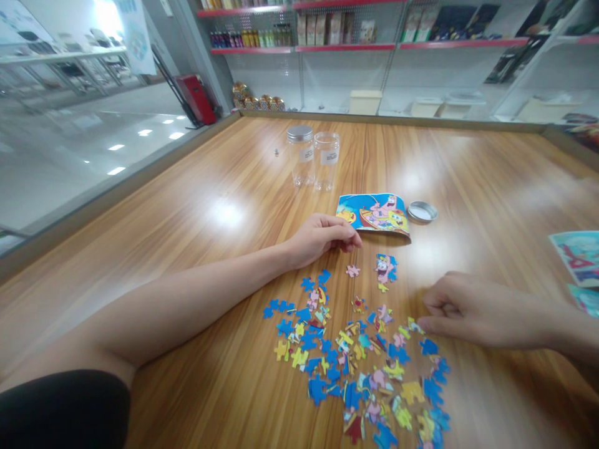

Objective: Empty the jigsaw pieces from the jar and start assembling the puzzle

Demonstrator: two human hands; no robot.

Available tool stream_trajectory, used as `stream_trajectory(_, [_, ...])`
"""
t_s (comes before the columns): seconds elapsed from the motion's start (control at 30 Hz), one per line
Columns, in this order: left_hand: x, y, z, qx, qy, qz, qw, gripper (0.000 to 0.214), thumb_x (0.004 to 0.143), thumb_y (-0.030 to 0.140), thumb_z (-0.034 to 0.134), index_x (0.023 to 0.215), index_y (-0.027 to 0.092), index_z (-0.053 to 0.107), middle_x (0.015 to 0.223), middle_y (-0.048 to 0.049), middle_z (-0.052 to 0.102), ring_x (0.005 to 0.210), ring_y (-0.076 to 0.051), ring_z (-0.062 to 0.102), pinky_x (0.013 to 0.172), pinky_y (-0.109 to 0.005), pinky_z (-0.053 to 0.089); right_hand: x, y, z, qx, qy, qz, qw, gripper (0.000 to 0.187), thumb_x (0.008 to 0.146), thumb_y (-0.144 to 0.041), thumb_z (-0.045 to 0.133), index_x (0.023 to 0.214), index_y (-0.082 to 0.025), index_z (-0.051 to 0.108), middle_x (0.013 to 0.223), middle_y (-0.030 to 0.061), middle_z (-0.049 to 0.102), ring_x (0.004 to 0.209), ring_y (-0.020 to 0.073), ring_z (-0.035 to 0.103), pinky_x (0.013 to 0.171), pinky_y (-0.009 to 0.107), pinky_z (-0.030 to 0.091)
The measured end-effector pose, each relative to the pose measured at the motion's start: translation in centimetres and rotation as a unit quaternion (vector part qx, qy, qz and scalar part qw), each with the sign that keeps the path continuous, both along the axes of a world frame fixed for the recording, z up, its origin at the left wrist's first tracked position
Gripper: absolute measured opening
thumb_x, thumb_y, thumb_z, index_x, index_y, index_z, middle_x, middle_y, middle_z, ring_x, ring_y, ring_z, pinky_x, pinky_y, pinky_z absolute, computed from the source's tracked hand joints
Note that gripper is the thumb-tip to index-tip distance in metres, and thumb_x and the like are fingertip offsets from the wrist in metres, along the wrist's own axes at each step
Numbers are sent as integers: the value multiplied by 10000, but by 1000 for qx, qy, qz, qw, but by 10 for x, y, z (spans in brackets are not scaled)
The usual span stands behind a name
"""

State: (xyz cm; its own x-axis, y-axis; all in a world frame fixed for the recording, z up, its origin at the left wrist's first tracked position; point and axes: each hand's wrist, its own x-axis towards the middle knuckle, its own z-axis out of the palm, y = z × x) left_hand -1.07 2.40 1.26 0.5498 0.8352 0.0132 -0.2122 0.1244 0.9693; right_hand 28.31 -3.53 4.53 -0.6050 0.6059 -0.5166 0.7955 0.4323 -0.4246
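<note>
My left hand (pixel 322 238) rests at the near left corner of a picture sheet (pixel 374 213) with bright cartoon figures. Its fingers are curled, and whatever may be inside them is hidden. At the right of the loose pieces, my right hand (pixel 461 308) is closed, its thumb and finger at a small yellow-green and white puzzle piece (pixel 413 325). Several joined pieces (pixel 385 268) lie below the sheet, with a single pink puzzle piece (pixel 352 270) to their left. Many loose blue, yellow and pink puzzle pieces (pixel 332 357) spread across the near part of the table.
Two clear jars stand farther back: a lidded jar (pixel 302 156) and an open jar (pixel 326 163). A metal lid (pixel 422 212) lies right of the sheet. Other printed sheets (pixel 578 255) sit at the right edge. The wooden table (pixel 196 212) has a raised border; shelves (pixel 346 47) stand behind.
</note>
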Motion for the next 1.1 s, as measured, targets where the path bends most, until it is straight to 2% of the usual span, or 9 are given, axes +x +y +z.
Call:
stream_trajectory(0.67, [-3, 0, -5, 40, 37, -12, 998, 215, 825, 328, 697, 781, 133, 777, 790, -76, 682, 715, -125, 569, 691, -251, 465, -7, 0, 6, -2, -22, 11, 1000, 448, 928, -462, 536, 592, -176, 456, 537, -52, 366, 500, 90, 319, 487, 239, 223])
stream_trajectory(0.77, [-4, 1, -6, 62, 44, -18, 997, 215, 853, 317, 680, 796, 133, 775, 800, -72, 683, 716, -118, 569, 688, -247, 457, -2, 3, 6, -2, -14, 15, 1000, 459, 936, -455, 531, 584, -174, 441, 531, -55, 346, 490, 85, 298, 484, 240, 210])
stream_trajectory(0.87, [-4, 0, -4, 109, 72, -23, 991, 226, 883, 308, 646, 808, 131, 766, 821, -72, 692, 722, -120, 576, 695, -253, 459, 0, 3, 7, 8, 7, 46, 999, 457, 965, -436, 512, 596, -172, 457, 528, -50, 390, 482, 82, 334, 491, 242, 221])
stream_trajectory(0.93, [-3, -3, 1, 171, 105, -31, 979, 230, 901, 294, 615, 819, 134, 760, 868, -84, 706, 780, -141, 612, 746, -273, 484, -8, -4, 7, 60, 46, 54, 996, 446, 980, -413, 512, 605, -173, 481, 521, -44, 424, 472, 82, 357, 494, 250, 228])
stream_trajectory(0.97, [-2, -4, 3, 216, 122, -36, 968, 220, 904, 280, 607, 827, 142, 761, 910, -91, 714, 837, -159, 633, 801, -293, 497, -16, -11, 6, 114, 78, 45, 989, 447, 986, -401, 513, 602, -175, 484, 502, -47, 408, 456, 80, 346, 492, 258, 223])
stream_trajectory(1.03, [1, -8, 7, 325, 151, -51, 932, 171, 886, 236, 616, 855, 172, 771, 1021, -100, 721, 972, -197, 650, 940, -353, 490, -39, -30, 4, 251, 164, 21, 954, 379, 991, -353, 527, 657, -175, 543, 531, -34, 462, 476, 87, 394, 516, 271, 247])
stream_trajectory(1.1, [4, -11, 9, 421, 176, -66, 887, 159, 849, 179, 633, 897, 208, 782, 1102, -98, 718, 1058, -225, 639, 1040, -408, 448, -65, -53, 0, 333, 229, 81, 911, 245, 1003, -260, 497, 815, -176, 630, 618, -6, 565, 532, 111, 474, 540, 292, 265])
